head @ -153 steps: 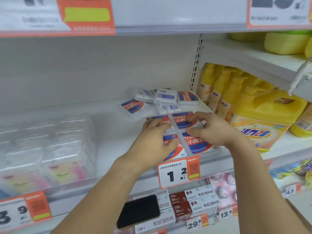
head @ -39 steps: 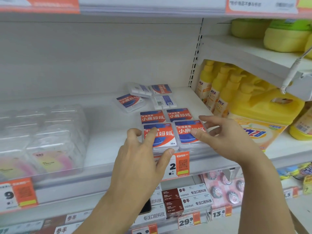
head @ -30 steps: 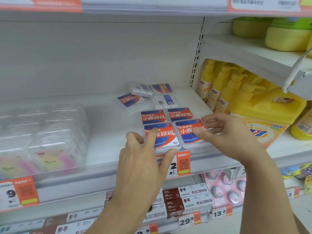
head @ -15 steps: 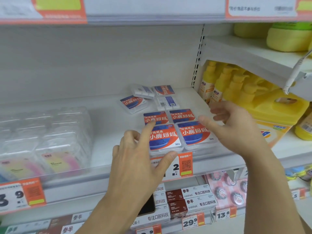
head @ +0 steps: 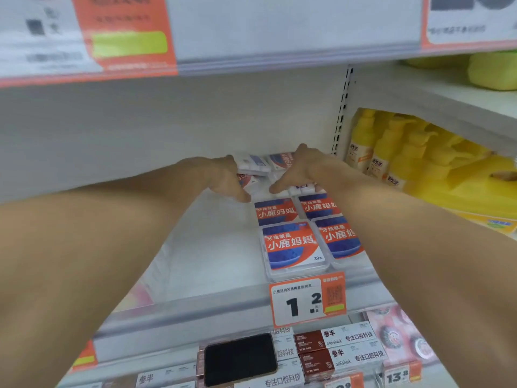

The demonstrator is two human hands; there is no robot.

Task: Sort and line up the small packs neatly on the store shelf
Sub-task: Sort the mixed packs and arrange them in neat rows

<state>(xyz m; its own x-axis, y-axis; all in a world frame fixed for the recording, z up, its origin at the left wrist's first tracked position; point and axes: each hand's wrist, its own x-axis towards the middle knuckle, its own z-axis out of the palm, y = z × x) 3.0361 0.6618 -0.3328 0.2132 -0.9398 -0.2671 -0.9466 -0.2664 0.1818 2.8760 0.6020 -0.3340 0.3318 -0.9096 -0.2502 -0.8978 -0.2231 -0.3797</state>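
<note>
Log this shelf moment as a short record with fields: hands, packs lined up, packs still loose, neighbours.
left hand: at the back of the shelf, on the loose packs; grip unclear
right hand: beside it, fingers spread over loose packs
lined-up packs: four in a two-by-two block at the shelf front, labels up
price tag: on the rail below the block
neighbours: yellow bottles to the right

- Lined-up packs [head: 292,245] – four, in a two-by-two block
- Loose packs [head: 253,166] at 12 o'clock – perhaps four, partly hidden
- Hands – two: left hand [head: 223,177], right hand [head: 300,170]
- Price tag [head: 307,299] at 6 o'clock – one
</note>
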